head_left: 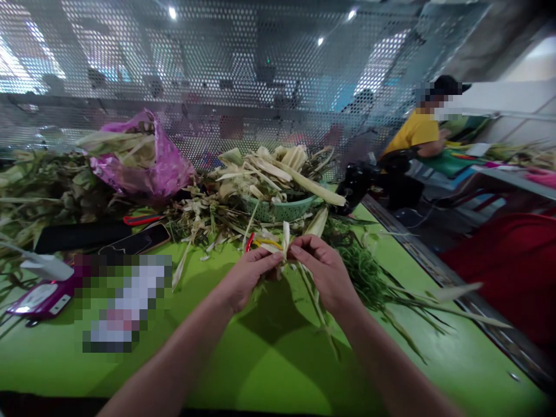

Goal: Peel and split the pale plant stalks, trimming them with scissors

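Pale strips of dried corn husk (286, 240) are pinched between the fingertips of my two hands, above the green table. My left hand (254, 272) grips the husk from the left with thumb and fingers pressed together. Close beside it, my right hand (325, 271) pinches the same husk from the right. Long thin strands (319, 310) hang below the right hand toward the table. Just beyond the left fingers shows a red and yellow object (249, 242), partly hidden. A tangle of green strips (362, 269) lies right of my right hand.
Behind the hands, a green basket (280, 209) holds husks. A pink plastic bag (167, 162) stands at back left. On the left lie a phone (134, 240), a red-handled tool (143, 220) and a purple power strip (46, 298). One person in yellow (419, 130) sits at right.
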The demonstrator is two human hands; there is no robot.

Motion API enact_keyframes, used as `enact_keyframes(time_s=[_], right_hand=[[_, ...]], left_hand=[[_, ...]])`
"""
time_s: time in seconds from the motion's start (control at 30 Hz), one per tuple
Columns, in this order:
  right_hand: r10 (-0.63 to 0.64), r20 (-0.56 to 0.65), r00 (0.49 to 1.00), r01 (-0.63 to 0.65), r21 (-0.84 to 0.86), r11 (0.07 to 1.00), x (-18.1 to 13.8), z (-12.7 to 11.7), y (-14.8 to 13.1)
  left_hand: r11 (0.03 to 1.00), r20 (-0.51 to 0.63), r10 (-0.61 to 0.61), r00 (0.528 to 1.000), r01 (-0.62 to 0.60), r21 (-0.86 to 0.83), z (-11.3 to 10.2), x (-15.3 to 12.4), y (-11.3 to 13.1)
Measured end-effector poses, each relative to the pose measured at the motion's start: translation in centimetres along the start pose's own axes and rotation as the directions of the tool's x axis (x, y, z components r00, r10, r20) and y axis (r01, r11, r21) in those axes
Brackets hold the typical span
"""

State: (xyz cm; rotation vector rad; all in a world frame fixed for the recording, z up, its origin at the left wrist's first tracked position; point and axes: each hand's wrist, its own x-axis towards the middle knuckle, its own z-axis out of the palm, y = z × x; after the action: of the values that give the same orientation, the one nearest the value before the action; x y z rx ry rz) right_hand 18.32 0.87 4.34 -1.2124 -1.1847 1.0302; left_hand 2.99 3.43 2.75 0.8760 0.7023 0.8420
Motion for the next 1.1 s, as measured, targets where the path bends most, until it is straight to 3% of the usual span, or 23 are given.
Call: enact_keyframes(time_s=[0.13,0.3,0.47,0.7,0.9,1.1], right_hand=[[0.017,0.063,0.998,-0.011,-0.104,0.995,-0.3,0.0,-0.2],[0.079,0.129,0.988,-0.072,-0.062,0.995,-0.4,0.2,0.0],[0.049,0.094,0.994,-0.040,-0.100,0.994,-0.6,0.5,-0.2],[0.003,0.014,1.000,-0.002,-0.072,0.997,-0.6,1.1,-0.3],[0.074,0.043,0.996,-0.076,0.038,0.996,-0.5,0.7,0.2],[0.093,0.068,0.993,-0.099,0.087,0.991,-0.6,0.7,0.0]], left_hand=[[0.995,-0.006,0.025,1.000,-0.026,-0.098,0.1,0.1,0.1],[0.990,-0.025,0.014,1.000,-0.017,-0.137,0.3,0.1,0.3],[0.994,-0.014,0.092,0.996,-0.093,-0.052,0.2,0.0,0.4],[0.989,-0.041,0.060,0.997,-0.064,-0.130,0.8,-0.5,1.0],[0.986,-0.003,0.087,0.996,-0.087,-0.143,0.4,-0.4,0.9],[0.986,-0.039,0.145,0.989,-0.148,-0.081,-0.3,0.1,0.5]])
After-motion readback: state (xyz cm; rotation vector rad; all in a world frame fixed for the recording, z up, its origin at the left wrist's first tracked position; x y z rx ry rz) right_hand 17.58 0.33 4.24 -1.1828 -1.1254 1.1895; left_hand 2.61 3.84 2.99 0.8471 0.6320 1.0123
